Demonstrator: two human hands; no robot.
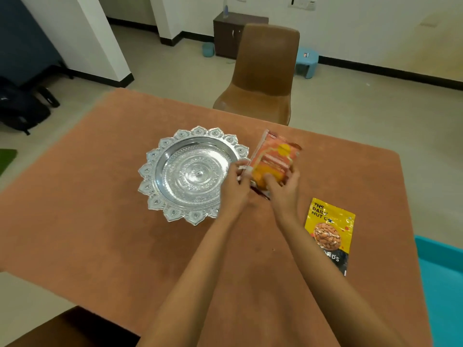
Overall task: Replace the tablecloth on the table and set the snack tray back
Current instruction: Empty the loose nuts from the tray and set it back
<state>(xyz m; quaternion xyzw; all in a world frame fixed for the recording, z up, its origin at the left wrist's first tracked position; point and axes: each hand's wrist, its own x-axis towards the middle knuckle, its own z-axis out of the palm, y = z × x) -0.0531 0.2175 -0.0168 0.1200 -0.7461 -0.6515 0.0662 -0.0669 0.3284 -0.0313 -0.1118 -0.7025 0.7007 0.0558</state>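
An orange-brown tablecloth (pixel 105 221) covers the table. On it stands an ornate silver tray (pixel 175 196) with a petal-shaped rim and nothing in it. Just right of the tray, both hands hold an orange snack packet (pixel 275 156) a little above the cloth. My left hand (pixel 236 187) pinches the packet's left edge, over the tray's right rim. My right hand (pixel 284 190) grips its lower end. A yellow almond packet (pixel 329 234) lies flat on the cloth to the right of my right forearm.
A brown chair (pixel 263 78) stands at the table's far side. Another brown seat (pixel 62 331) is at the near left corner, a turquoise one (pixel 441 279) at the right edge. Black bags (pixel 22 106) lie on the floor at left.
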